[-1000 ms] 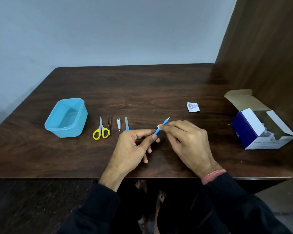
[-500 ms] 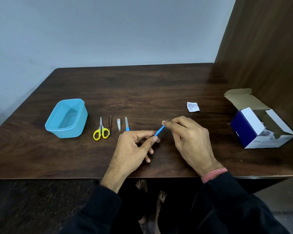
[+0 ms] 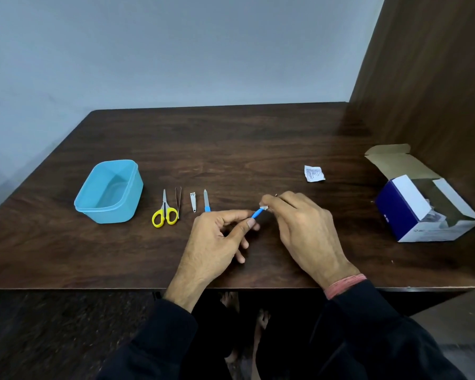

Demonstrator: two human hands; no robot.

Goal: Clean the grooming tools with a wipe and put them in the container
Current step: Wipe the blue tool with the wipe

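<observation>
Dark wood grain pretty much fills the shot: the table (image 3: 258,149) runs edge to edge, with a matching wood panel (image 3: 436,78) standing along its right side. Next biggest is the opened navy-and-white carton (image 3: 412,212) at the far right, flaps up; something pale sits inside it but it's too shadowed to make out. Over on the left sits the light blue container (image 3: 109,192), no lid on, and nothing visible inside.

The person's left hand (image 3: 217,242) is pinched shut on the blue handle of a slim tool (image 3: 257,213), thumb and forefinger clamped on its near end, held just above the table near the middle. The right hand (image 3: 305,229) is closed around the tool's far end with a scrap of white wipe (image 3: 264,207) peeking out between the fingertips. The working tip is mostly buried under those fingers, only a tiny speck pokes out past the knuckles, so what kind of tool it is can't be told. Dark sleeves cut off at the bottom edge.

Between the container and the hands, lying in a neat row: yellow-handled scissors (image 3: 165,212), tweezers (image 3: 178,201) just beside them, a small nail clipper (image 3: 193,201), then a blue-handled nail file (image 3: 206,202) whose handle end is partly hidden by the left hand. A torn white sachet (image 3: 314,173) lies well apart, print too small to read.
</observation>
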